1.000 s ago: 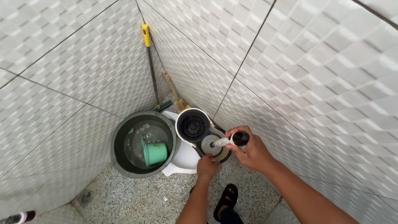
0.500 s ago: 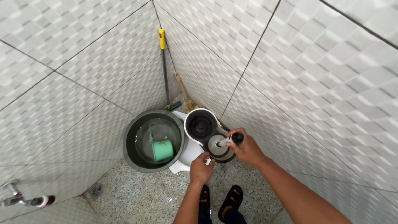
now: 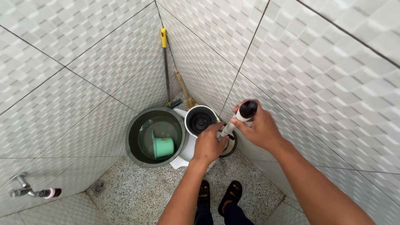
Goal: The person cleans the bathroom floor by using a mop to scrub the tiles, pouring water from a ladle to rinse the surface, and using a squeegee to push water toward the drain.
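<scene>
View from above into a tiled bathroom corner. Center of frame: the person's right hand (image 3: 259,127) is clenched round the top of a mop handle (image 3: 238,117), black grip at its upper end, pale shaft running down-left twd the floor. Left hand (image 3: 209,143) sits lower on the same shaft, fingers wrapped round it, just below and left of the right hand. Both forearms come up from the bottom edge.

Under the hands, partly hidden: a white spin-mop bucket (image 3: 185,152) with a round black spinner basket (image 3: 200,119) at its upper end, ringed in white. The mop's lower end goes into the bucket's near compartment, right of the basket; the hands cover most of it, so can't tell how the head sits.

Left of center: a dark green round tub (image 3: 134,146) w/ water in it, touching the white bucket's left side. A light green cup (image 3: 163,146) lies on its side in the water.

Upper center, in the wall corner: a long dark pole w/ yellow tip (image 3: 163,37) leans upright, and beside it a short wooden-handled brush (image 3: 183,89).

Lower left: a metal tap (image 3: 25,189) sticks out of the wall. Bottom center: two feet in black sandals (image 3: 218,198) on speckled floor (image 3: 137,196).
</scene>
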